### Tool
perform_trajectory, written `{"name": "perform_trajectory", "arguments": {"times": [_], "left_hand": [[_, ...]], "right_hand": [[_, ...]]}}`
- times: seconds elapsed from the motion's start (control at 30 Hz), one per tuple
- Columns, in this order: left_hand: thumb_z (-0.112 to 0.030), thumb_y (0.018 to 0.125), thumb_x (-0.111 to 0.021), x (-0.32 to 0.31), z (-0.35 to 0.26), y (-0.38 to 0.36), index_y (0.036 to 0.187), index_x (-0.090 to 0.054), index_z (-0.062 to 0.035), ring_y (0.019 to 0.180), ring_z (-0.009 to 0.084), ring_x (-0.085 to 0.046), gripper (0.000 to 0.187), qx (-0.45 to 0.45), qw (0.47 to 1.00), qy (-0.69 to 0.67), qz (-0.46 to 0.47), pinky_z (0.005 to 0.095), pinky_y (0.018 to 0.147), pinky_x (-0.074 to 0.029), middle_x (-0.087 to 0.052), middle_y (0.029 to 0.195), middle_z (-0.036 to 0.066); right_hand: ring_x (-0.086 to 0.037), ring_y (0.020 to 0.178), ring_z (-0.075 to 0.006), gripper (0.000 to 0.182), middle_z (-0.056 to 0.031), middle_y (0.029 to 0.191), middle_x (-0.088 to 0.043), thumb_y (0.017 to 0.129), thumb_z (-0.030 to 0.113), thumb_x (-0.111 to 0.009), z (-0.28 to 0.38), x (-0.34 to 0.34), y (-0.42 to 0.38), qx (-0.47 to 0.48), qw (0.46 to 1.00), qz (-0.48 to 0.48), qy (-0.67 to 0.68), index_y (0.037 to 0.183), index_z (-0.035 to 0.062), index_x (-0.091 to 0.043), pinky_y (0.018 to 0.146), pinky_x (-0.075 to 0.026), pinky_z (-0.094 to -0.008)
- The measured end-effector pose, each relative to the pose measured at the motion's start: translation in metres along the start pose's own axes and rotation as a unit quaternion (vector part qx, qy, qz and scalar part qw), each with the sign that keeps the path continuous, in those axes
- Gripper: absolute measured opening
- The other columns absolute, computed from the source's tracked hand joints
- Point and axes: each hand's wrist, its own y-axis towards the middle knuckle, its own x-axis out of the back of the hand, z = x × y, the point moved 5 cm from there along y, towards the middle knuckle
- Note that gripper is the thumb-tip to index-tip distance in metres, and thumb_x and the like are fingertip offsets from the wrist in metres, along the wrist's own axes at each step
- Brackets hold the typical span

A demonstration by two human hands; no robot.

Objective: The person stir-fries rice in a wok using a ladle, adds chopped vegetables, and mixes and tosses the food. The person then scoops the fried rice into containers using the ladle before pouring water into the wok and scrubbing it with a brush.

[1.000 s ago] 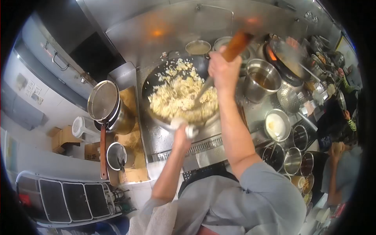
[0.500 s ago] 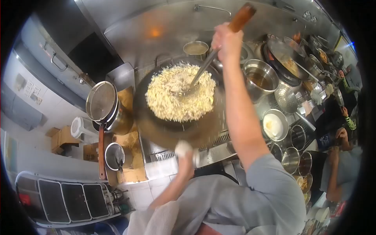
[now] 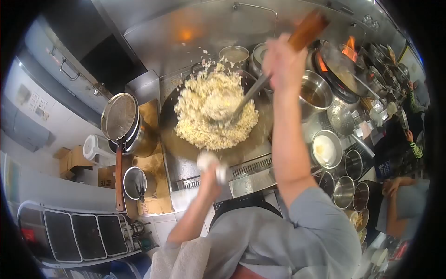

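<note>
Steel wall (image 3: 158,49) is standing behind the range, catching an orange glow. At the right hand (image 3: 283,63), blurred fingers are pressing together around the utensil (image 3: 254,92), just below its wooden end, while its tip is hiding in the rice (image 3: 214,111). At the left hand (image 3: 210,180), the fingers are apparently clasping a cloth (image 3: 206,161) at the wok's six o'clock rim; whether they are pinching metal through it, I cannot tell. Rice is heaping inside the wok (image 3: 170,142), some grains flying at twelve o'clock. Tossing and stirring seems to be the step in hand, and the next move is probably calling for a firm clasp at six o'clock and a deep scoop, sparing the far rim. Farther out, a strainer (image 3: 119,116) is resting at nine o'clock, a pot (image 3: 324,80) is sitting between two and three, and a bowl (image 3: 338,155) is waiting near four.
</note>
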Motion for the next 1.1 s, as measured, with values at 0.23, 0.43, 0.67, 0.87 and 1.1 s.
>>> {"name": "perform_trajectory", "arguments": {"times": [0.23,0.43,0.67,0.87,1.1], "left_hand": [[-0.012,0.085,-0.051,0.019,0.048,-0.009,0.135,-0.030,-0.0108,0.103,0.0232,-0.055,0.054,-0.182,0.982,0.056,-0.015,0.0409,0.078,-0.053,-0.045,0.124,0.008],[-0.020,0.089,-0.049,-0.022,-0.035,0.050,0.105,-0.048,-0.0106,0.081,0.0230,-0.061,0.018,-0.056,0.997,-0.001,-0.057,0.0412,0.071,-0.051,-0.060,0.089,0.008],[-0.033,0.089,-0.057,0.013,0.000,-0.013,0.115,-0.052,-0.0025,0.090,0.0159,-0.058,0.040,0.020,0.997,0.067,0.036,0.0309,0.076,-0.049,-0.059,0.104,0.008],[-0.011,0.085,-0.060,0.067,0.015,-0.060,0.133,-0.034,-0.0003,0.103,0.0162,-0.052,0.055,-0.023,0.985,0.165,0.049,0.0309,0.086,-0.045,-0.052,0.116,0.008],[-0.008,0.083,-0.055,0.073,-0.002,-0.051,0.135,-0.029,-0.0003,0.086,0.0196,-0.060,0.059,0.003,0.989,0.105,0.102,0.0327,0.072,-0.051,-0.056,0.106,0.014]], "right_hand": [[-0.055,0.063,-0.0144,0.028,-0.0026,0.069,-0.055,0.080,0.020,-0.068,-0.025,0.079,-0.004,-0.010,0.998,0.039,-0.057,0.098,0.0006,-0.058,0.060,-0.044,-0.0274],[-0.060,0.097,-0.0250,0.065,-0.0186,0.116,-0.057,0.090,0.041,-0.050,0.007,0.157,-0.160,-0.362,0.886,0.199,-0.210,0.138,0.0004,-0.035,0.081,-0.047,-0.0324],[-0.046,0.050,-0.0033,0.043,-0.0043,0.077,-0.050,0.093,0.013,-0.047,-0.062,0.084,-0.248,-0.599,0.711,-0.121,0.348,0.131,-0.0039,-0.037,0.036,-0.034,-0.0147],[-0.054,0.047,-0.0195,0.065,-0.0097,0.059,-0.052,0.088,0.014,-0.054,-0.007,0.109,-0.189,-0.518,0.623,0.253,-0.529,0.145,0.0150,-0.021,0.042,-0.043,-0.0334],[-0.058,0.067,-0.0450,0.070,-0.0285,0.070,-0.058,0.088,0.008,-0.048,-0.115,0.117,-0.178,-0.258,0.537,0.386,-0.705,0.145,0.0191,-0.009,0.062,-0.043,-0.0533]]}}
